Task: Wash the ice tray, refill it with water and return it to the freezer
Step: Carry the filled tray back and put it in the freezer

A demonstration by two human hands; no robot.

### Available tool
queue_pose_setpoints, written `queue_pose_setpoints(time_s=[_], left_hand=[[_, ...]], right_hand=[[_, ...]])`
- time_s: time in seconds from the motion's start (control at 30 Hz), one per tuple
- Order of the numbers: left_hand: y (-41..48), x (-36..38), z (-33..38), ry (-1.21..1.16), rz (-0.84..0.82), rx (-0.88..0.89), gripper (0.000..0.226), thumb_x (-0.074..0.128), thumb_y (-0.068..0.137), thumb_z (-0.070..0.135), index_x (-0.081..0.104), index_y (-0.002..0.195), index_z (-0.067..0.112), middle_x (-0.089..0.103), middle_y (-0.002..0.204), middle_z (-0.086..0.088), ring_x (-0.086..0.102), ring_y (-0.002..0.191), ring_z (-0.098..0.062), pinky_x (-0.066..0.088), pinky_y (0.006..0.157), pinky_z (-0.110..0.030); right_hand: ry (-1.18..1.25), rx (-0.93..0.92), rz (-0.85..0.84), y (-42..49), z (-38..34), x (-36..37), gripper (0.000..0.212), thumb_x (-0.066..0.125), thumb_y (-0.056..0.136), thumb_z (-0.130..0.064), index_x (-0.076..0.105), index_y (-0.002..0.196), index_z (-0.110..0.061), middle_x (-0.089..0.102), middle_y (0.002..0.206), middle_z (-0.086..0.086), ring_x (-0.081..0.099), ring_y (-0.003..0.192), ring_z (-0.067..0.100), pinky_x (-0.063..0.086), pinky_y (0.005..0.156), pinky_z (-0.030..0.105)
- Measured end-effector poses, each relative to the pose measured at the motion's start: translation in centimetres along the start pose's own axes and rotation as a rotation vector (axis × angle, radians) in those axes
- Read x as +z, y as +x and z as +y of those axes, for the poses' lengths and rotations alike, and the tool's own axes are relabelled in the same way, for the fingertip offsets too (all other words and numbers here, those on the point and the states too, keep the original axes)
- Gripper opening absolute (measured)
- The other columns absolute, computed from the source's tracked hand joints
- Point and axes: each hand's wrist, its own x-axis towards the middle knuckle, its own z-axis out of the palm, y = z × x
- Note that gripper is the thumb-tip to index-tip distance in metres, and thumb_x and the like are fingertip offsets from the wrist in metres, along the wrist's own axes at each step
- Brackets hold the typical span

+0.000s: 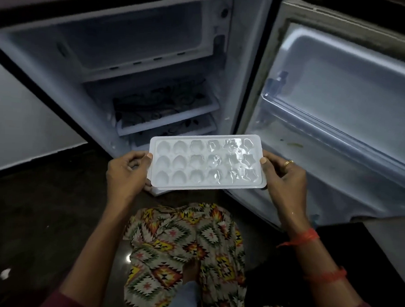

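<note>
Now, grip: left hand (128, 170) pinches the short left edge of the ice tray (207, 163), thumb on the rim, fingers beneath; right hand (282, 176) clasps the short right edge likewise.
Tray: white, roughly level, held in the air in front of the open fridge (131, 62); cells glisten, most strongly at the right end.
Right hand detail: ring (288, 162) on one finger, red threads (304, 237) around the wrist.
Fridge: door (340, 95) swung open to the right; freezer compartment (130, 32) at top, patterned shelves (166, 104) below.
Below: patterned garment (187, 246) over a dark floor (41, 215).
</note>
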Motion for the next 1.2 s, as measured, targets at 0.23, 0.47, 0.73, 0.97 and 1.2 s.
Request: queue_pose_setpoints(time_s=[0.23,0.47,0.73,0.97,1.2], left_hand=[[4.1,-2.8,0.4,-0.118,0.067,-0.026,0.013,0.067,0.095,0.013,0.071,0.106,0.009,0.069,0.068,-0.006,0.056,0.038,-0.010,0.049,0.039,-0.021],[8.2,-4.4,1.5,-0.218,0.091,-0.072,0.018,0.066,0.094,0.009,0.070,0.111,0.007,0.071,0.082,-0.009,0.057,0.042,-0.011,0.051,0.041,-0.023],[13.8,-5.2,4.7,-0.339,0.122,-0.065,0.010,0.067,0.092,0.007,0.073,0.098,0.011,0.071,0.068,-0.005,0.058,0.042,-0.012,0.053,0.043,-0.022],[18.2,-4.5,6.6,-0.434,0.155,-0.048,0.007,0.064,0.091,0.003,0.069,0.092,0.007,0.066,0.066,-0.005,0.057,0.043,-0.009,0.052,0.045,-0.022],[21.9,-3.6,7.3,-0.489,0.098,-0.034,0.018,0.058,0.093,0.002,0.070,0.105,0.006,0.072,0.081,-0.005,0.064,0.059,-0.011,0.054,0.053,-0.023]], right_hand=[[0.106,-0.034,-0.067,3.6,-3.1,5.7,0.021,0.065,0.092,-0.025,0.075,0.111,-0.022,0.077,0.097,-0.003,0.073,0.089,0.018,0.059,0.081,0.053],[0.243,-0.032,-0.135,8.0,-6.2,10.0,0.019,0.066,0.094,-0.018,0.074,0.110,-0.012,0.077,0.099,0.004,0.074,0.093,0.021,0.061,0.083,0.044],[0.341,-0.028,-0.186,13.6,-10.2,14.3,0.018,0.067,0.092,-0.016,0.072,0.109,-0.011,0.077,0.088,0.002,0.073,0.076,0.013,0.057,0.059,0.025],[0.398,-0.004,-0.247,17.5,-13.4,17.2,0.019,0.062,0.095,-0.008,0.070,0.111,-0.007,0.075,0.088,0.002,0.069,0.068,0.007,0.054,0.057,0.022],[0.431,0.020,-0.284,21.1,-14.9,19.9,0.027,0.053,0.094,0.000,0.067,0.117,-0.006,0.074,0.098,0.006,0.070,0.082,0.016,0.056,0.069,0.026]])
